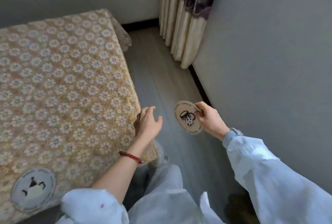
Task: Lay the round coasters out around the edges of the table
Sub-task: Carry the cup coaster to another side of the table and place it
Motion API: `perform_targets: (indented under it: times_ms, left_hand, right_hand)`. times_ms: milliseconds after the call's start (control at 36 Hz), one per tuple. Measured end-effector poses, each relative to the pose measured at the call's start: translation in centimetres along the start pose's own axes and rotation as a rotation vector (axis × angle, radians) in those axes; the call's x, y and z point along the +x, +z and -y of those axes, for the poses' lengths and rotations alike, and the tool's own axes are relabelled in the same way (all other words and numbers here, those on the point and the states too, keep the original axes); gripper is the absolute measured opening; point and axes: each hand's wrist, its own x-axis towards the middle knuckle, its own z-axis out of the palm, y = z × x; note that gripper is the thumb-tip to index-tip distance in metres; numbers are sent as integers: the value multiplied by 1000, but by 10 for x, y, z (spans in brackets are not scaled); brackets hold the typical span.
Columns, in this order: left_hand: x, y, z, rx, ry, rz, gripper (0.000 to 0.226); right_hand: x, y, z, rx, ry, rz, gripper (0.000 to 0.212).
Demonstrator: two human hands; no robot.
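Observation:
A table (59, 72) covered with a gold cloth of white flowers fills the left half of the view. One round coaster (33, 188) with a dark drawing lies flat near the table's front edge at bottom left. My right hand (209, 118) holds a small stack of round wooden coasters (187, 117) over the floor; the top one shows a black mug. My left hand (149, 123) hovers at the table's right edge, fingers apart and holding nothing. A red bead bracelet sits on that wrist.
Grey plank floor (161, 72) runs between the table's right edge and a grey wall (269, 62). Cream and purple curtains (185, 18) hang in the far corner. My pale trouser legs show at the bottom.

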Motion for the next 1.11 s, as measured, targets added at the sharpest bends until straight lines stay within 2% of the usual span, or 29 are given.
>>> perform_targets:
  times_ms: [222, 361, 528, 694, 806, 889, 972, 1028, 1111]
  left_hand:
    - [83, -21, -16, 5, -139, -161, 48]
    - [141, -52, -37, -44, -225, -268, 44]
    - [171, -101, -44, -153, -351, -450, 35]
    - [159, -118, -5, -228, -582, -591, 46]
    - [143, -101, 20, -362, -792, -580, 43]
    - [142, -82, 34, -376, -989, -572, 48]
    - [150, -64, 31, -471, -1098, -666, 51]
    - [167, -48, 31, -575, -1272, -752, 54]
    - [173, -41, 30, -586, -1320, -644, 74]
  right_hand:
    - [95, -41, 28, -17, -178, 80, 21]
    - [165, -59, 76, -56, -296, 148, 19]
    - [232, -62, 147, -135, -458, 292, 18]
    - [274, -21, 215, -219, -608, 504, 27]
    - [295, 24, 250, -320, -686, 684, 26]
    - [310, 63, 271, -357, -739, 836, 18]
    - [326, 96, 290, -427, -833, 940, 23]
    - [340, 133, 305, -527, -892, 1054, 23]
    - [348, 143, 309, -516, -881, 1041, 20]
